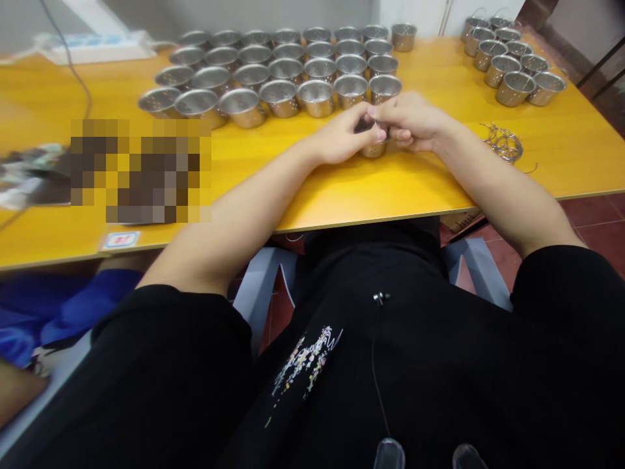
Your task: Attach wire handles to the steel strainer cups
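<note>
A small perforated metal bucket [374,150] is between my hands near the table's front edge, its upper part mostly covered by fingers. My left hand [344,133] is closed at the bucket's left side, thumb over the rim. My right hand [410,120] is closed at the right side, fingertips pinched near the top and meeting the left fingertips. A thin wire handle [375,122] shows faintly between the fingers; its ends are hidden. To the right, beyond my right forearm, lies a tangled pile of bent wire handles [505,144].
Several rows of perforated metal buckets [316,98] without visible handles stand behind my hands. More buckets [516,89], some with wire handles, stand at the far right. A white power strip [97,49] sits back left. A blurred-out area and a person's blue clothing [92,299] are at left.
</note>
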